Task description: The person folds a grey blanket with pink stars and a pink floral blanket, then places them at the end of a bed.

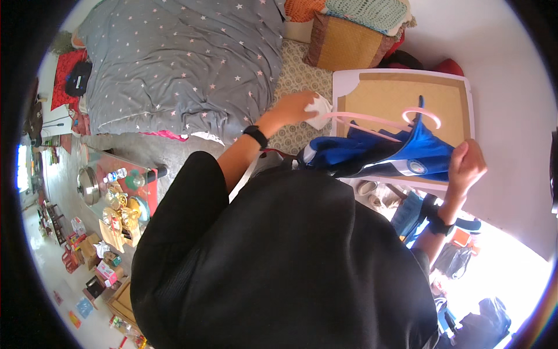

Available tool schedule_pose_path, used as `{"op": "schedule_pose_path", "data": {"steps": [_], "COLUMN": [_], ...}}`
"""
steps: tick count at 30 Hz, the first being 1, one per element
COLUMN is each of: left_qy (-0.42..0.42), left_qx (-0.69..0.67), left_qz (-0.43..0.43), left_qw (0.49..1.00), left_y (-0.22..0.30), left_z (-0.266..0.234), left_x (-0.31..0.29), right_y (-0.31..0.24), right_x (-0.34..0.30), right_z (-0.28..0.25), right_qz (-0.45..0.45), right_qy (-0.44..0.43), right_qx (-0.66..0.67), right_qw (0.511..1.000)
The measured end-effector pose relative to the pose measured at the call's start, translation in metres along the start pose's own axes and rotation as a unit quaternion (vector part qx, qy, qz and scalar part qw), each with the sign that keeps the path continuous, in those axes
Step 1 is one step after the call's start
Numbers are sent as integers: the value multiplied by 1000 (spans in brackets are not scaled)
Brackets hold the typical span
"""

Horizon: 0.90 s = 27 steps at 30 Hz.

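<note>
A blue garment (427, 148) with dark and white parts and a round badge is spread in front of me, over the near part of a shallow box. Inside it runs a pink clothes hanger (378, 120), its hook end upward near a thin dark blue strap. My right hand (468, 166) is closed on the garment's right edge. At the hanger's left end, my left hand (296, 107) has its fingers closed on a white cloth-like piece (319, 113). Whether that piece belongs to the garment I cannot tell. The garment's lower left runs behind my black shirt.
The shallow white-rimmed box (404, 75) lies against the white wall at the right. A bed with a grey starred cover (192, 64) fills the far left, cushions (346, 43) beyond. Lower left stands a glass table (110, 163) with a pot. Shoes (372, 192) and bags lie below the box.
</note>
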State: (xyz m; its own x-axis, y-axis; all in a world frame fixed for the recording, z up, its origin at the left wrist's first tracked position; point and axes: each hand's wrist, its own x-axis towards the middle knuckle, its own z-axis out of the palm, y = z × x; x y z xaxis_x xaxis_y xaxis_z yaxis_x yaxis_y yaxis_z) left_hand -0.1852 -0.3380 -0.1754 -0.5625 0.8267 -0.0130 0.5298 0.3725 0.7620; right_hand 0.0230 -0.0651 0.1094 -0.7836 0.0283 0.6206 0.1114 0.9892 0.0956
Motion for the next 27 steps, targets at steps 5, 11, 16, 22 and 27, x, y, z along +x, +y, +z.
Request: {"op": "schedule_pose_path", "data": {"steps": [5,11,16,22,27], "left_qy": [5,-324,-607,-471,-300], "left_qx": [-145,-253,-270,-153,-315], "left_qz": [185,-25,-196,57,123], "left_qw": [972,911,721,867,892], "left_y": [44,43,73,57,59], "left_z": [102,175,126,190,161], "left_x": [36,79,101,96,108], "right_y": [10,22,44,51,67], "right_x": [6,-10,-54,-71,-91], "right_z": [-29,-62,-82,-91,-100], "right_qz": [3,19,108,142,232], "right_qy": [54,93,106,156,161], "right_qx": [-33,-70,-100,-61,-80], "right_qw": [998,993,983,976,956]}}
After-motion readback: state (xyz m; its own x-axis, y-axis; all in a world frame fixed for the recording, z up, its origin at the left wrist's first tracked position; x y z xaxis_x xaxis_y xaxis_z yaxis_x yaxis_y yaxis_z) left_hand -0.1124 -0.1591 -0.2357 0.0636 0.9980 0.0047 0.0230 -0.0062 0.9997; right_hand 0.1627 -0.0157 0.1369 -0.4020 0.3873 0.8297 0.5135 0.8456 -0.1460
